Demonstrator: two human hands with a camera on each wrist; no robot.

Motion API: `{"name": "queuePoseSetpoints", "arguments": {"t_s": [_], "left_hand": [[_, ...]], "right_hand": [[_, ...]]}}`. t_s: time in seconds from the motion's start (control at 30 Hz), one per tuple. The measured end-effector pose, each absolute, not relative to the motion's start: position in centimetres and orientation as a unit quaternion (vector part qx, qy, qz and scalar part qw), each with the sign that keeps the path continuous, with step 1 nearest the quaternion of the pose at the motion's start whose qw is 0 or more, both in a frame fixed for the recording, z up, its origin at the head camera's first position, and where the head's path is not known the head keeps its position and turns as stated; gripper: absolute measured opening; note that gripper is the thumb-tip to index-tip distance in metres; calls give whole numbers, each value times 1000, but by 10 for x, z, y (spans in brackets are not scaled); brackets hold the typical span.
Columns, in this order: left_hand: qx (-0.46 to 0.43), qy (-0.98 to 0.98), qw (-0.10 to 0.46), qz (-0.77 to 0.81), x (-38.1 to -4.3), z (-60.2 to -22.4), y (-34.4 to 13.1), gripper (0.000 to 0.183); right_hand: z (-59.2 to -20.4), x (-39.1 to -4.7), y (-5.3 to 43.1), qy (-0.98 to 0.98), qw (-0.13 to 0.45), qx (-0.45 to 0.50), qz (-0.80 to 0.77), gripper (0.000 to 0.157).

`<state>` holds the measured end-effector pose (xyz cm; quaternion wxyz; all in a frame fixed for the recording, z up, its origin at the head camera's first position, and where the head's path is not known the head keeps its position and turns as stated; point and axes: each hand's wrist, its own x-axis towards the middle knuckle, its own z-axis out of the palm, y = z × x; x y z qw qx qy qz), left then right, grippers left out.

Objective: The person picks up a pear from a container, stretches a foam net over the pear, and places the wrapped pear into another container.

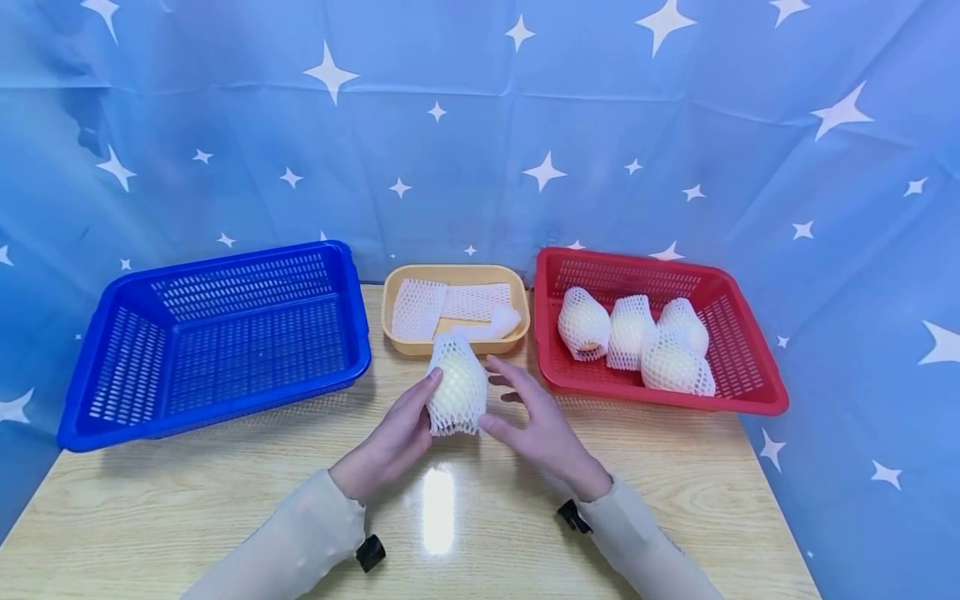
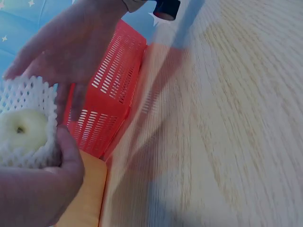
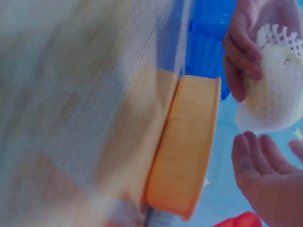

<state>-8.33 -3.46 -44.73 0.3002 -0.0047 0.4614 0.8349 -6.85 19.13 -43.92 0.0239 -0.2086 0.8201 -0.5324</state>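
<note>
A pale yellow round fruit [image 2: 22,130] with a small dark dimple sits inside a white foam net sleeve [image 1: 457,387]. My left hand [image 1: 405,429] grips it from the left, its thumb along the sleeve. The sleeve's wavy edge stands open around the dimple in the left wrist view. On the other side, my right hand [image 1: 536,421] is spread beside the sleeve with its fingers apart, holding nothing. In the right wrist view, the fingertips of that right hand [image 3: 270,175] are close to the closed-up end of the sleeve.
A yellow tray [image 1: 397,343] with loose foam sleeves [image 1: 420,308] stands behind my hands. To the right, a red basket [image 1: 750,400] holds several sleeved fruits [image 1: 583,323]. A blue basket [image 1: 225,408] stands at the left. All rest on a wooden table [image 1: 525,558] against a starry blue cloth [image 1: 465,192].
</note>
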Motion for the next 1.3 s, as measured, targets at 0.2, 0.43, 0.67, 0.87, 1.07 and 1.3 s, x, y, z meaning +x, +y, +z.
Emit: {"name": "queuePoseSetpoints", "arguments": {"t_s": [0.2, 0.43, 0.67, 0.87, 1.07, 1.3], "left_hand": [[-17, 471, 308, 826, -82, -444, -35, 78], [-23, 436, 296, 850, -82, -442, -31, 73], [-34, 434, 273, 858, -81, -442, -28, 71], [-39, 454, 244, 856, -81, -441, -24, 65], [-34, 522, 222, 823, -81, -443, -26, 66], [-5, 593, 199, 780, -83, -445, -26, 65]], "right_hand": [[-436, -66, 185, 859, -9, -268, -436, 91], [-439, -67, 180, 870, -94, -285, -391, 74], [-445, -67, 180, 845, -201, -295, -397, 38], [-447, -66, 178, 812, -239, -370, -383, 30], [-447, -62, 179, 822, -185, -354, -407, 27], [-445, -59, 178, 789, -57, -174, -586, 30]]}}
